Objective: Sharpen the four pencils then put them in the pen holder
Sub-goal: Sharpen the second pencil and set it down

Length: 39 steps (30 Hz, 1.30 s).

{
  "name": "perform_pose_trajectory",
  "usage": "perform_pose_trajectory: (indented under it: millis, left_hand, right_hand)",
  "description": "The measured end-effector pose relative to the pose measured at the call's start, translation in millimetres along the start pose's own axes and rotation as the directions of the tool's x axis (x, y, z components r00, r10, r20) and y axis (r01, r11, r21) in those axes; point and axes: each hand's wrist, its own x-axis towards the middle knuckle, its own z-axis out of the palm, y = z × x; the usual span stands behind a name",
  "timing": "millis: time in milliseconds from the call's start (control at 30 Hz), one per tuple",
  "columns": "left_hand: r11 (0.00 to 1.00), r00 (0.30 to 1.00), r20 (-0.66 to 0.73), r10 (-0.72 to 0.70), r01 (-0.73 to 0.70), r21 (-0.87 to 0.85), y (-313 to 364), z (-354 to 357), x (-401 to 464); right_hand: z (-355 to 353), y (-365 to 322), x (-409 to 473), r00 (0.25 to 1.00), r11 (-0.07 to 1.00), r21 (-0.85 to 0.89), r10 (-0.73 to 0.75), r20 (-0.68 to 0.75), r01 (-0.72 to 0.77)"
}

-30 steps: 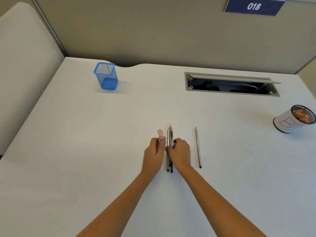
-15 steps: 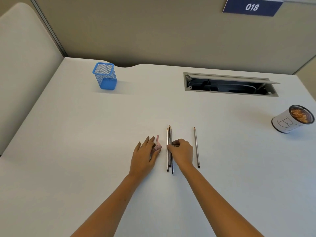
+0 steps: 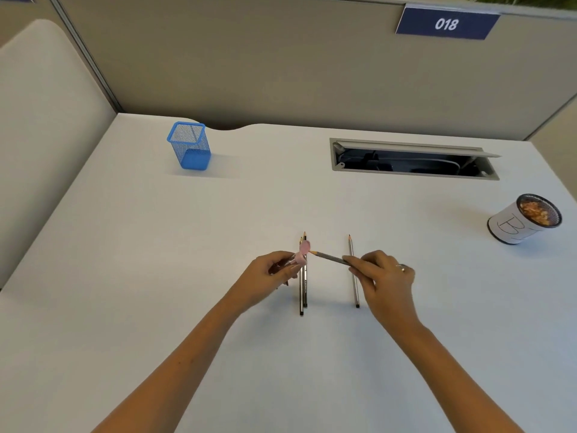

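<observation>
My left hand [image 3: 268, 281] holds a small pink sharpener [image 3: 302, 253] just above the desk. My right hand [image 3: 384, 281] pinches a grey pencil [image 3: 329, 258] whose tip points left, almost touching the sharpener. Two pencils [image 3: 303, 292] lie side by side on the white desk between my hands, partly behind the sharpener. A single pencil [image 3: 353, 276] lies to their right, partly under my right fingers. The blue mesh pen holder [image 3: 189, 145] stands upright at the back left, with nothing in it.
A round mesh cup [image 3: 524, 220] wrapped in white paper, with shavings inside, sits at the right. An open cable tray slot [image 3: 412, 160] is set into the desk at the back. Partition walls [image 3: 281, 57] close the back and left.
My right hand lifted one pencil off the group of three and turned its tip toward the sharpener. My left hand picked the sharpener up off the desk again.
</observation>
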Motion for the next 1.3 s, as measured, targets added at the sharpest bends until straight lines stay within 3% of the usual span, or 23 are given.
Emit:
perform_pose_trajectory:
  millis: [167,267,367,467,533,600,667,733,800,867,933,1033,1100,1200,1300]
  left_hand:
    - [0.999,0.992,0.124,-0.036,0.031,0.042,28,-5,1]
    - [0.996,0.954,0.288,-0.086,0.071,0.06,41,-9,3]
    - [0.988,0.87,0.473,-0.142,0.151,0.02,53,-14,4]
    - [0.983,0.835,0.527,-0.159,0.186,0.001,65,-10,2]
    - [0.991,0.858,0.496,-0.131,0.132,0.033,72,-4,1]
    - [0.982,0.927,0.369,-0.06,-0.011,0.189,78,1,-1]
    - [0.894,0.96,0.219,0.176,-0.249,0.372,79,7,0]
    - [0.73,0.882,0.197,0.428,-0.466,0.5,79,13,-1]
    - [0.67,0.842,0.214,0.495,-0.526,0.524,82,15,-2]
    - [0.729,0.883,0.231,0.408,-0.468,0.499,83,14,-1]
    - [0.818,0.936,0.23,0.265,-0.344,0.461,85,10,0]
    - [0.961,0.954,0.293,0.071,-0.143,0.235,92,6,1]
    - [0.998,0.901,0.433,-0.009,-0.019,0.062,98,3,2]
    - [0.999,0.843,0.538,-0.002,0.021,-0.029,103,-2,3]
    - [0.977,0.929,0.368,0.039,-0.114,0.183,102,0,1]
  right_hand:
    - [-25,5,6,0.981,0.969,-0.173,-0.188,-0.057,0.175]
    - [-37,12,10,0.945,0.934,-0.151,-0.325,0.016,0.324]
    - [-49,19,14,0.887,0.884,-0.072,-0.46,0.046,0.463]
    - [-62,23,14,0.85,0.848,-0.068,-0.526,0.014,0.526]
    - [-69,23,14,0.866,0.862,-0.088,-0.499,0.024,0.499]
    - [-76,20,16,0.907,0.906,-0.071,-0.41,0.094,0.417]
    - [-81,18,20,0.937,0.961,-0.006,-0.269,0.224,0.277]
    - [-84,19,27,0.917,0.989,0.115,-0.129,0.378,0.092]
    - [-88,20,32,0.862,0.974,0.217,-0.05,0.505,-0.071]
    - [-94,20,34,0.826,0.963,0.256,-0.078,0.558,-0.082]
    - [-100,18,35,0.831,0.968,0.24,-0.195,0.521,0.077]
    - [-105,20,37,0.852,0.901,0.075,-0.429,0.3,0.428]
    - [-104,19,37,0.831,0.827,-0.107,-0.535,0.153,0.552]
    - [-101,14,36,0.806,0.78,-0.206,-0.585,0.095,0.591]
    - [-101,10,37,0.872,0.869,-0.143,-0.438,0.221,0.473]
